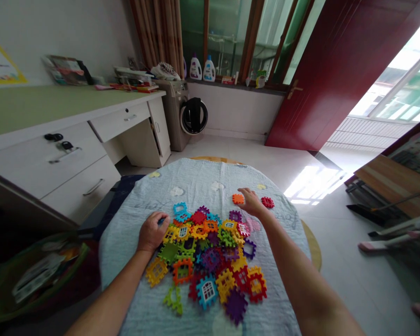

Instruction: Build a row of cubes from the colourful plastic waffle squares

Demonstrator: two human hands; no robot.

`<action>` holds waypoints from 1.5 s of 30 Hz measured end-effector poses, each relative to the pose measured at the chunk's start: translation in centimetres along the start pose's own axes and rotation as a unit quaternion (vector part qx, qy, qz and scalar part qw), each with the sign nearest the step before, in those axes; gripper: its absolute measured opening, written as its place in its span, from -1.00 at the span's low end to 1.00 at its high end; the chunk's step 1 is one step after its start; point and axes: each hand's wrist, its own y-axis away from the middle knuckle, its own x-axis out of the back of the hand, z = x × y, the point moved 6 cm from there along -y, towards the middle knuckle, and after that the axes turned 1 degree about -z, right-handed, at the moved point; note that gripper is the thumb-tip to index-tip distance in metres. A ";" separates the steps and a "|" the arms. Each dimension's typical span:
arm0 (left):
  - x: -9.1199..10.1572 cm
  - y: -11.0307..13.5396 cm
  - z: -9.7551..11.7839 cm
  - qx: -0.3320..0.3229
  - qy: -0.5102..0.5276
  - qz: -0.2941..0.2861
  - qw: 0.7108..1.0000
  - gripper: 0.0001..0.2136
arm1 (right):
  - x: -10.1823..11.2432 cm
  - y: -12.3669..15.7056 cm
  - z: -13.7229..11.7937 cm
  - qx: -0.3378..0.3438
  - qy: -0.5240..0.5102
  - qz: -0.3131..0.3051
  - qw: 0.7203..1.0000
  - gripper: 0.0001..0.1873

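A pile of colourful plastic interlocking blocks (210, 254) lies on a round table under a pale blue cloth (196, 179). My left hand (151, 232) rests at the pile's left edge, its fingers curled on a block that I cannot make out. My right hand (251, 202) reaches to the far side of the pile, fingers touching a lone orange block (237, 199). A red block (267, 202) lies just right of that hand. A blue frame block (180, 208) sits at the pile's far left.
A white desk with drawers (73, 149) stands to the left, a washing machine (185, 116) beyond it. A dark red door (336, 70) is open at the right. A green basket (31, 275) sits low left, a wooden board (392, 179) at right.
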 end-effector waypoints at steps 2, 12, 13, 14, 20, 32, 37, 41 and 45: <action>0.0 0.0 0.0 0.002 0.002 0.002 1.000 -0.74 | 0.1 3.0 0.3 0.018 -0.067 0.069 0.995 -0.43; 0.1 0.1 0.5 -0.002 0.015 -0.010 1.000 -0.72 | -4.5 13.4 1.9 -0.084 -0.249 0.247 0.933 -0.75; 0.2 0.1 0.6 -0.001 0.016 -0.012 1.000 -0.72 | -4.6 13.5 1.7 -0.084 -0.239 0.259 0.932 -0.77; 0.2 0.1 0.6 0.001 0.019 -0.012 1.000 -0.72 | -4.6 13.5 1.6 -0.086 -0.230 0.268 0.932 -0.78; 0.7 0.3 0.6 0.029 0.070 -0.005 0.997 -0.60 | -5.1 13.3 1.6 -0.077 -0.197 0.272 0.939 -0.80; 0.6 0.7 -0.5 0.094 0.179 0.017 0.979 -0.41 | -5.0 13.3 1.2 -0.056 -0.134 0.279 0.949 -0.83; 1.1 0.8 -0.9 0.111 0.245 0.039 0.962 -0.37 | -5.2 13.2 1.5 -0.059 -0.131 0.270 0.952 -0.83; 1.1 0.7 -1.1 0.122 0.293 0.017 0.948 -0.38 | -5.2 13.1 1.6 -0.064 -0.139 0.269 0.951 -0.81; 0.9 0.4 -1.5 0.131 0.283 -0.021 0.950 -0.39 | -5.2 13.0 1.5 -0.072 -0.146 0.265 0.951 -0.77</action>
